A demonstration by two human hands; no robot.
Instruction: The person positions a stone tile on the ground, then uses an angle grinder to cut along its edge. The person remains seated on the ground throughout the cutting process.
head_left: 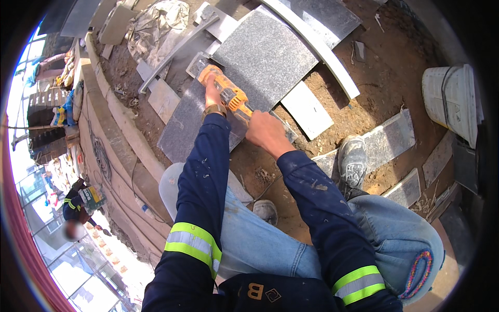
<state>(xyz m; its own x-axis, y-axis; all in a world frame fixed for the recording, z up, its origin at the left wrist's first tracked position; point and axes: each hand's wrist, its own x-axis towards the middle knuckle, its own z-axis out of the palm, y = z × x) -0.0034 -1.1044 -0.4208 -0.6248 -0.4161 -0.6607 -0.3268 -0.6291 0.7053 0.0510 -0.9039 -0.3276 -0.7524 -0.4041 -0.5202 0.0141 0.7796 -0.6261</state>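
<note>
Both hands hold an orange and black angle grinder (236,97) over a grey speckled stone slab (265,57). My left hand (213,94) is closed around its body near the head, with a watch on that wrist. My right hand (266,132) grips the rear end, fingers wrapped round it. The grinder's head points to the far left, at the slab's left edge, where the guard shows. Whether the disc touches the stone I cannot tell. The slab's near-left part (182,132) lies in shadow.
A long, pale curved strip (317,44) crosses the slab's right side. A metal bar (179,53) lies left of it. Tile pieces (306,110) rest on brown soil. A white bucket (449,99) stands at the right. Another person (78,208) is at far left, near a cable (101,158).
</note>
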